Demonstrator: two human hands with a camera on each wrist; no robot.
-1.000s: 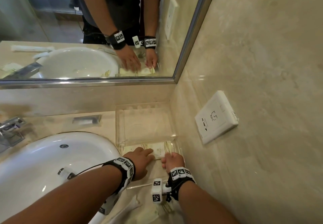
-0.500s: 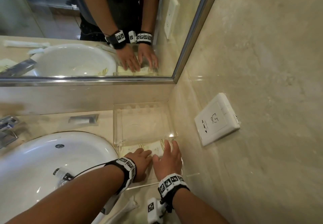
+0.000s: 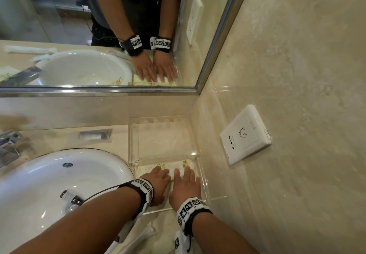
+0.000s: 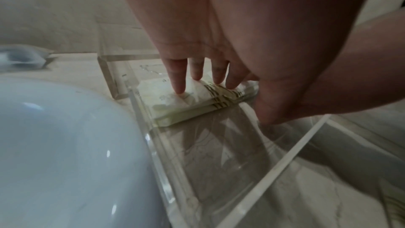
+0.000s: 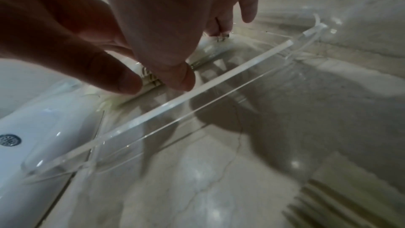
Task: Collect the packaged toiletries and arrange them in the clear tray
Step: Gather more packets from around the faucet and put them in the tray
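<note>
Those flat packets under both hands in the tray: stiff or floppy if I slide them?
The packets look thin and flat, so probably light and bendy. They are stacked, so the top one may slip. The clear tray wall should stop them.

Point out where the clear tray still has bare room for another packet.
Near half of the clear tray: bare floor between the packets and the front rim. Crowded: the packets' strip, where left hand and right hand press.

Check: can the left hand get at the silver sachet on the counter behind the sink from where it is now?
Probably yes. The left hand lies flat on the packets in the clear tray, holding nothing. The silver sachet lies left of the tray, with only open counter and the low tray wall between.
</note>
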